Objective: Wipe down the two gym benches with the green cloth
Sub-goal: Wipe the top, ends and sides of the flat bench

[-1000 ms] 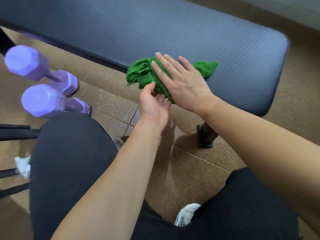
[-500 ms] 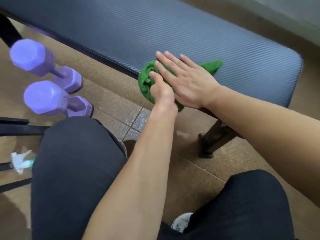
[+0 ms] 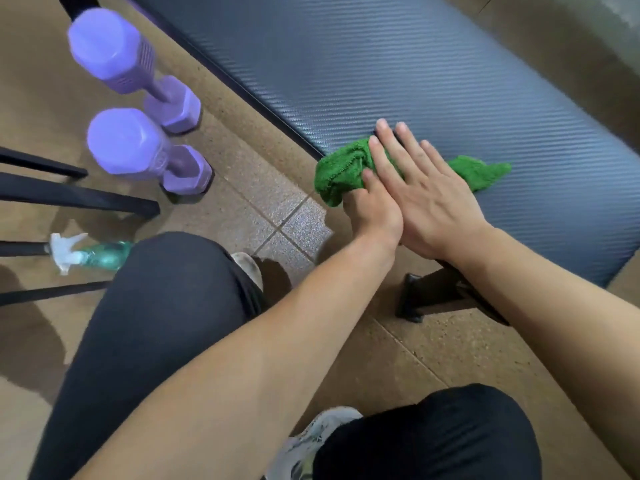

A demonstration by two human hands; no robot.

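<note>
Two-handed hold on green cloth [image 3: 337, 176] at near edge of bench [image 3: 415, 64]: right hand [image 3: 433, 199] pressing flat, fingers straight; left hand [image 3: 375, 209] gripping bunched end. Runs left to right, tail pointing right.

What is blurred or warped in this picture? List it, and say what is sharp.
Head view: the two purple dumbbells are smeared and bulge near the edge; the spray bottle is soft; the green cloth, right hand, left hand and bench weave are sharp.
</note>
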